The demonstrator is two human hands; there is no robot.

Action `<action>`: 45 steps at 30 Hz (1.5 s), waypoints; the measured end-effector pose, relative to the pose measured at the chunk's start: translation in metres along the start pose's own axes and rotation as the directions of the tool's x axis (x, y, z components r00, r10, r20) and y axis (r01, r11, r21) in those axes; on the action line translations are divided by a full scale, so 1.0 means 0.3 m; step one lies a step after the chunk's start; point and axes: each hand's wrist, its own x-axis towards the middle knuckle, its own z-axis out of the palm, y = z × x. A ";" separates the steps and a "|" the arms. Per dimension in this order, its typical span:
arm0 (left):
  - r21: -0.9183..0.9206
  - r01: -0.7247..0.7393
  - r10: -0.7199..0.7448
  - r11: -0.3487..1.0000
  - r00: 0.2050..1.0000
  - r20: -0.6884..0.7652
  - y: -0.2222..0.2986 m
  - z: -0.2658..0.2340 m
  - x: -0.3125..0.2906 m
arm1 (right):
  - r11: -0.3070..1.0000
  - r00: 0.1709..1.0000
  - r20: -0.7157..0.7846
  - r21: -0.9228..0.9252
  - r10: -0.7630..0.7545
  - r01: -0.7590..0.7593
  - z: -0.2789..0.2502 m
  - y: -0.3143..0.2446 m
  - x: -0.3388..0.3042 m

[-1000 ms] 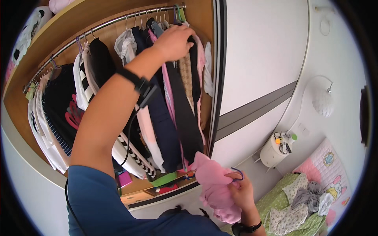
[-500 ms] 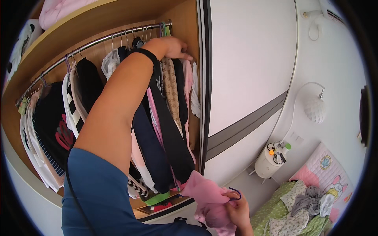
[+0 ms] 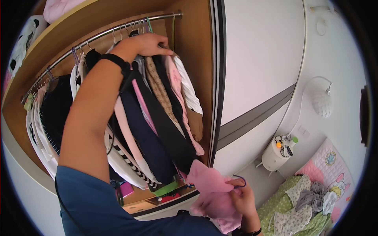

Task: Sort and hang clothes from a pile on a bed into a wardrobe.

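Note:
My left hand (image 3: 151, 44) reaches up into the wardrobe, its fingers hooked over the shoulders of the hanging clothes at the right end of the row. Below it hang a patterned brown garment (image 3: 157, 84), a dark one, a pink garment (image 3: 176, 76) and a white sleeve (image 3: 188, 86). Low at the right, my right hand (image 3: 243, 196) is closed on a dark blue hanger (image 3: 243, 181) and a bunched pink garment (image 3: 210, 179). That pink cloth drapes below the hand, outside the wardrobe.
Hangers line a metal rail (image 3: 106, 36) under a wooden shelf. A white sliding door (image 3: 260, 59) borders the opening at the right. Farther off stand a small white bedside table (image 3: 275, 157), a round lamp (image 3: 322, 103) and a bed with crumpled clothes (image 3: 311, 200).
My left hand has moved left with the clothes at the right end, opening a gap beside the wardrobe's side wall. My right hand still holds the pink garment and hanger.

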 end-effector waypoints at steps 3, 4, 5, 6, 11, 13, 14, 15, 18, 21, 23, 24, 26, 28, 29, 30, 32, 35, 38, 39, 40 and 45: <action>0.035 -0.027 0.027 0.999 0.999 0.018 -0.103 -0.034 -0.148 | 0.998 0.999 0.053 0.059 -0.012 0.009 -0.016 -0.051 0.021; 0.023 -0.025 0.024 0.999 0.999 0.031 -0.131 -0.039 -0.195 | 0.999 0.997 0.079 0.043 -0.028 0.024 -0.029 -0.074 0.030; 0.021 -0.045 0.044 0.999 0.998 0.035 -0.158 -0.043 -0.242 | 0.999 0.994 0.104 0.029 -0.041 0.039 -0.042 -0.101 0.037; 0.019 -0.065 0.064 0.998 0.997 0.042 -0.183 -0.045 -0.276 | 1.000 0.994 0.107 0.017 -0.018 0.017 -0.049 -0.144 0.046; 0.067 -0.061 0.051 0.996 0.987 0.150 -0.239 -0.059 -0.375 | 0.996 0.996 0.066 0.059 0.061 -0.065 -0.059 -0.158 0.086; 0.003 -0.088 0.087 0.996 0.991 0.102 -0.290 -0.004 -0.379 | 1.000 0.998 0.066 0.002 0.023 -0.023 -0.074 -0.152 0.102; 0.026 -0.116 0.115 0.993 0.992 0.043 -0.306 0.041 -0.367 | 0.998 0.995 0.080 -0.013 0.062 -0.061 -0.085 -0.149 0.107; 0.098 -0.111 0.112 0.989 0.994 -0.010 -0.323 -0.020 -0.412 | 1.000 0.997 0.077 0.021 0.021 -0.023 -0.090 -0.156 0.124; 0.005 0.143 -0.141 0.990 0.964 0.226 0.049 -0.113 -0.427 | 0.996 0.998 0.037 0.067 0.055 -0.057 -0.099 -0.219 0.164; 0.091 0.152 -0.154 0.984 0.988 0.009 -0.059 0.030 -0.375 | 0.995 0.999 0.031 0.099 0.012 -0.015 -0.088 -0.294 0.244; 0.017 0.050 -0.048 0.999 0.991 -0.123 -0.082 0.079 -0.392 | 0.997 0.999 0.002 0.057 -0.052 0.051 -0.095 -0.386 0.305; -0.031 0.065 -0.068 0.997 0.990 -0.127 -0.024 0.070 -0.420 | 0.999 1.000 -0.020 0.041 -0.019 0.020 -0.098 -0.459 0.343; -0.021 0.065 -0.068 0.998 0.971 -0.230 -0.014 0.076 -0.468 | 0.999 1.000 -0.023 0.038 -0.016 0.017 -0.079 -0.619 0.437; 0.114 0.045 -0.002 0.992 0.936 -0.352 -0.014 0.083 -0.525 | 0.993 0.996 0.025 0.092 -0.081 0.079 -0.064 -0.777 0.539; 0.211 0.017 0.080 0.977 0.893 -0.443 -0.020 0.178 -0.504 | 0.990 0.994 0.050 0.106 -0.100 0.094 -0.038 -0.820 0.613; 0.170 0.063 0.019 0.983 0.896 -0.444 -0.007 0.198 -0.503 | 0.986 0.989 0.045 0.091 -0.142 0.137 -0.027 -0.873 0.664; 0.080 0.051 -0.009 0.996 0.886 -0.463 0.008 0.215 -0.493 | 0.984 0.987 0.029 0.086 -0.160 0.157 0.002 -0.993 0.746; 0.100 0.102 -0.030 0.990 0.836 -0.548 -0.008 0.244 -0.528 | 0.970 0.972 0.030 0.087 -0.232 0.229 0.059 -1.118 0.938; 0.028 0.144 -0.115 0.989 0.880 -0.461 0.013 0.218 -0.533 | 0.967 0.967 0.039 -0.032 -0.253 0.254 0.097 -1.215 1.159; 0.016 0.138 -0.117 0.990 0.892 -0.436 0.022 0.200 -0.542 | 0.958 0.959 0.035 -0.041 -0.281 0.282 0.122 -1.238 1.200; 0.012 0.141 -0.121 0.990 0.888 -0.443 0.027 0.198 -0.543 | 0.950 0.956 0.012 -0.112 -0.292 0.292 0.155 -1.255 1.238; 0.000 0.133 -0.119 0.991 0.885 -0.450 0.040 0.197 -0.526 | 0.896 0.935 -0.078 -0.325 -0.345 0.304 0.244 -1.266 1.462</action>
